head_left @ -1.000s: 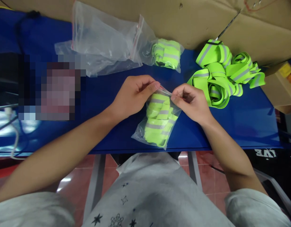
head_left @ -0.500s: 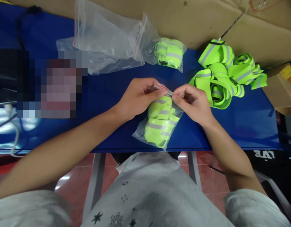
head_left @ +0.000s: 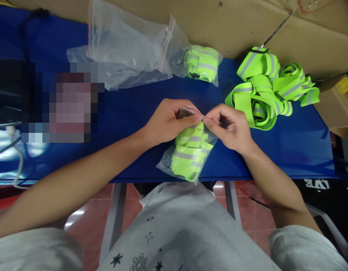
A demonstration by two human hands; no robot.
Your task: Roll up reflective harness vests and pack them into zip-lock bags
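A clear zip bag (head_left: 166, 162) with a red line along its top edge hangs between my two hands near the table's front edge. Inside it are folded neon yellow-green reflective straps (head_left: 188, 156) with grey stripes. My left hand (head_left: 172, 122) pinches the bag's top edge between thumb and fingers. Close beside it, my right hand (head_left: 229, 126) pinches the same edge at its right part. The fingertips of both hands nearly meet at the seal. Whether the seal is closed there, I cannot tell.
Several loose reflective straps (head_left: 261, 90) lie coiled at the right. A filled bag of straps (head_left: 203, 63) sits at the back, next to clear zip bags (head_left: 125, 41). Cardboard (head_left: 219, 26) stands along the rear of the blue table (head_left: 128, 109). A small carton (head_left: 336, 105) is at the right edge.
Both hands have moved slightly toward me with the top edge of the bag. My right fingertips have shifted a little left, closer to my left thumb.
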